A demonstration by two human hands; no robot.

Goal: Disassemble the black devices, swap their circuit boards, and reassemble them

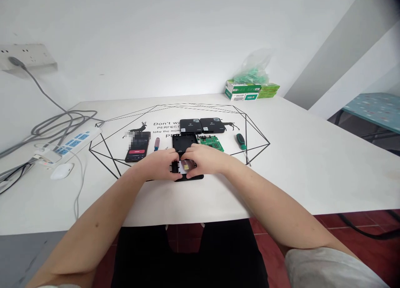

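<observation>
Grip of the left hand (162, 164) is narrow, fingers and thumb curled onto the left side of a black plastic casing (196, 178) at the centre of the frame, while the right hand (204, 158) pinches its right side. Between them shows a silvery plate (182, 169) with a yellowish square on it. Just above the hands lies an open black shell (183, 143), with a green circuit board (213, 143) to its right and two closed black boxes (190, 126) side by side higher up. One screwdriver with a reddish, blue-tipped handle (156, 144) lies left of the shell; a green-and-black screwdriver (241, 141) lies right of centre. Further left on the white desk (312, 167) is a smartphone (137, 147), its screen lit.
</observation>
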